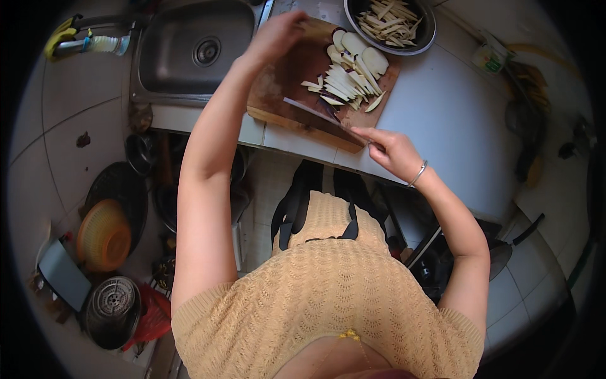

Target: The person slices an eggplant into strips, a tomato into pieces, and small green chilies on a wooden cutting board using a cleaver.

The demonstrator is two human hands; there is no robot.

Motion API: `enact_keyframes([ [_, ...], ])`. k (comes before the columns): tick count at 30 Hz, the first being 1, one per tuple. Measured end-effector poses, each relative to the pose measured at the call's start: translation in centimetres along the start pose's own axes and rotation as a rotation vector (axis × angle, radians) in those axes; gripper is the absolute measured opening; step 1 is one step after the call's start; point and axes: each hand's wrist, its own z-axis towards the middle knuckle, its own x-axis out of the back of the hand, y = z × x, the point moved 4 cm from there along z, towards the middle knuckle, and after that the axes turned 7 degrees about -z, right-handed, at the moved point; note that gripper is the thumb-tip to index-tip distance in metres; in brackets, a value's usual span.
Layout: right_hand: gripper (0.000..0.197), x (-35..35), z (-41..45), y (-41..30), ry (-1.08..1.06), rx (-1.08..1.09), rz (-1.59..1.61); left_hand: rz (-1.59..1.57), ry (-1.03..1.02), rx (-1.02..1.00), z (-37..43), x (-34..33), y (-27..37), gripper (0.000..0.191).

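My right hand (pixel 394 150) grips a kitchen knife (pixel 324 115), its index finger stretched along the top of the blade. The blade lies over the near edge of a thick wooden cutting board (pixel 284 85). Cut eggplant strips (pixel 345 84) with pale flesh and purple skin edges lie on the board just beyond the knife. Several round eggplant slices (pixel 374 62) overlap at the far right of the pile. My left hand (pixel 280 37) is over the board's far left part, near the sink. Its fingers are blurred, and whether they hold anything is unclear.
A metal bowl (pixel 428 40) containing eggplant strips stands beyond the board, partly out of view. A stainless steel sink (pixel 161 61) is set in at the left. White countertop (pixel 440 113) extends to the right. An orange plastic basket (pixel 102 237) and pots are low on the left.
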Motion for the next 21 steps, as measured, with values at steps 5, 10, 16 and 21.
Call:
enact_keyframes([
  [5, 0.044, 1.3, -0.3, 1.7, 0.036, -0.380, 0.022, -0.638, 0.145, 0.263, -9.1, 4.3, 0.1, 0.030],
  [10, 0.043, 1.2, -0.3, 1.4, 0.109, -0.335, -0.095, -0.382, -0.200, 0.242, -12.3, -5.5, 5.6, 0.034],
  [16, 0.027, 1.3, 1.2, 0.6, -0.027, -0.090, -0.497, -0.028, 0.314, 0.039, -15.4, -6.1, 8.4, 0.032],
  [21, 0.022, 0.5, 1.1, 0.8, -0.066, -0.028, -0.638, 0.024, 0.336, -0.090, -17.1, -8.8, 9.0, 0.031],
])
